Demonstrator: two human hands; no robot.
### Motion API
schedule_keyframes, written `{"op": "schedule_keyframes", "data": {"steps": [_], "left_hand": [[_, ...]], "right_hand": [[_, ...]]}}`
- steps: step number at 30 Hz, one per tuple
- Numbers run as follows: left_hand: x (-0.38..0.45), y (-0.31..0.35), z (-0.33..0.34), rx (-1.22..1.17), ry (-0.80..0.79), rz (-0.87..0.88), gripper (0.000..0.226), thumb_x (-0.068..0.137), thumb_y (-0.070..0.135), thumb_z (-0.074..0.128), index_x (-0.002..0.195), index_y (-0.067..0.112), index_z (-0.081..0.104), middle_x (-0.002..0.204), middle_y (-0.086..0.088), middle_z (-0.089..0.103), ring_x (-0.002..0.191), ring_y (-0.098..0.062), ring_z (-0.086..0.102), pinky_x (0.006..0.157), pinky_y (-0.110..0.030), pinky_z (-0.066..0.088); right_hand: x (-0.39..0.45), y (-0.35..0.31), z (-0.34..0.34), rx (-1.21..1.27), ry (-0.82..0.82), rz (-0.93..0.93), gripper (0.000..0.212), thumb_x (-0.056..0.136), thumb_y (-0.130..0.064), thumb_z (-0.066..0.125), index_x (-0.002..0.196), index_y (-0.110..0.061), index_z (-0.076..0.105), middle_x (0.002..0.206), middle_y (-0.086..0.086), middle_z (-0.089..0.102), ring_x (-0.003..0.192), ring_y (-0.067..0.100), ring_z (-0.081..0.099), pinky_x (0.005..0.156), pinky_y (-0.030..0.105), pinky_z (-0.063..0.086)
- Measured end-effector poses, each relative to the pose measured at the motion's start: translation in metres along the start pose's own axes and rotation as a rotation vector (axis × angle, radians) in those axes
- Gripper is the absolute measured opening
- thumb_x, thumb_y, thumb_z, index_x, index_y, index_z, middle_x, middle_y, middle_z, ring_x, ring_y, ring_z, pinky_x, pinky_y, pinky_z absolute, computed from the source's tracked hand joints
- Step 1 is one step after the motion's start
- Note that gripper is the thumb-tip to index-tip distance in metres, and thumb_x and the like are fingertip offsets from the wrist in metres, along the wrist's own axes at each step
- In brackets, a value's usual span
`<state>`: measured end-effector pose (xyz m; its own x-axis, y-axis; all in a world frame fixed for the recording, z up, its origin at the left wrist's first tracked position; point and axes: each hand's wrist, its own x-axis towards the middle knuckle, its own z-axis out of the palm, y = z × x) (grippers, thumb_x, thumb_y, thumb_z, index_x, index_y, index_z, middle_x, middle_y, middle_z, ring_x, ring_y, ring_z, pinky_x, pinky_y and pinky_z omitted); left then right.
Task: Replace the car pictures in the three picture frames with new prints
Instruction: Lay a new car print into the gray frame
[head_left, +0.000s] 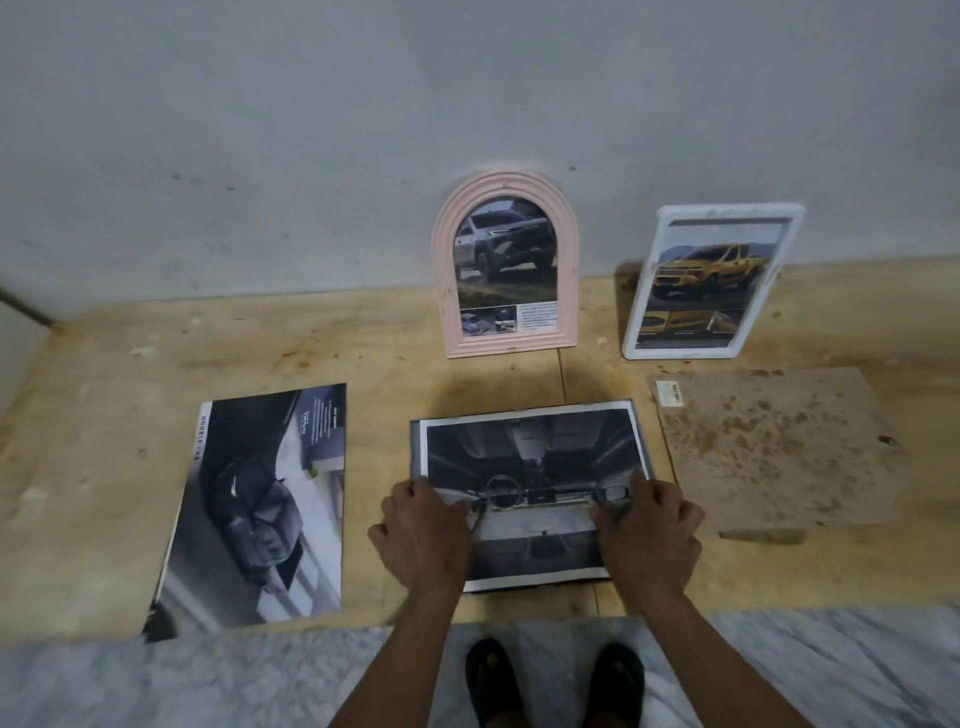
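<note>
Your left hand (423, 525) and right hand (644, 525) each pinch a side of the dark car print (535, 457), which lies on a dark flat frame (415, 441) on the wooden table (104, 467). Your hands hide its side edges. The frame is mostly covered. A pink arched frame (505, 270) and a white frame (712, 283) lean on the wall. A glossy print (260, 509) lies left, a rough brown board (774, 447) right.

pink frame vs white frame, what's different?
The pink frame is arched on top; the white frame is a rounded rectangle. The pink one shows a grey-white truck, the white one a yellow truck. The pink one stands square to the camera; the white one appears tilted to the right. Both stand upright against the wall on the wooden bench, and neither is touched by a hand.
</note>
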<state>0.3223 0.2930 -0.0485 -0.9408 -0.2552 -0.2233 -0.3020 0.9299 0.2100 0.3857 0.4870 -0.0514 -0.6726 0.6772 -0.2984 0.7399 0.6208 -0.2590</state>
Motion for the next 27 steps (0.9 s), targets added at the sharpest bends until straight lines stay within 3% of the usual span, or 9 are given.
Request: {"op": "schedule_keyframes", "data": {"steps": [6, 18, 23, 27], "left_hand": [[-0.004, 0.001, 0.000, 0.093, 0.036, 0.029, 0.043, 0.088, 0.055, 0.058, 0.118, 0.024, 0.059, 0.110, 0.004, 0.064, 0.104, -0.019, 0.057, 0.086, -0.038, 0.036], [-0.013, 0.000, -0.003, 0.029, 0.053, -0.005, 0.040, 0.092, 0.052, 0.052, 0.127, 0.033, 0.056, 0.103, 0.007, 0.072, 0.100, -0.016, 0.063, 0.088, -0.037, 0.033], [-0.011, 0.001, -0.004, -0.183, 0.123, -0.060, 0.037, 0.084, 0.037, 0.072, 0.117, 0.021, 0.066, 0.101, -0.003, 0.073, 0.094, -0.026, 0.065, 0.082, -0.039, 0.037], [-0.003, 0.004, -0.009, -0.340, 0.094, -0.117, 0.032, 0.085, 0.029, 0.073, 0.113, 0.016, 0.063, 0.103, -0.005, 0.071, 0.099, -0.031, 0.064, 0.086, -0.044, 0.042]], "right_hand": [[-0.001, -0.003, -0.002, 0.020, -0.004, 0.013, 0.069, 0.088, -0.050, 0.060, 0.146, -0.026, 0.031, 0.139, 0.003, 0.035, 0.125, 0.028, 0.023, 0.098, 0.044, 0.035], [-0.001, -0.004, -0.003, 0.015, -0.019, 0.017, 0.068, 0.087, -0.049, 0.062, 0.144, -0.026, 0.032, 0.140, 0.003, 0.035, 0.126, 0.029, 0.024, 0.098, 0.046, 0.037], [-0.001, -0.004, -0.003, 0.020, -0.013, 0.013, 0.066, 0.087, -0.049, 0.063, 0.142, -0.026, 0.034, 0.139, 0.002, 0.036, 0.125, 0.028, 0.025, 0.097, 0.045, 0.037], [-0.001, -0.003, -0.003, 0.021, -0.010, 0.007, 0.067, 0.087, -0.049, 0.063, 0.142, -0.026, 0.034, 0.138, 0.002, 0.036, 0.125, 0.028, 0.025, 0.097, 0.045, 0.037]]}}
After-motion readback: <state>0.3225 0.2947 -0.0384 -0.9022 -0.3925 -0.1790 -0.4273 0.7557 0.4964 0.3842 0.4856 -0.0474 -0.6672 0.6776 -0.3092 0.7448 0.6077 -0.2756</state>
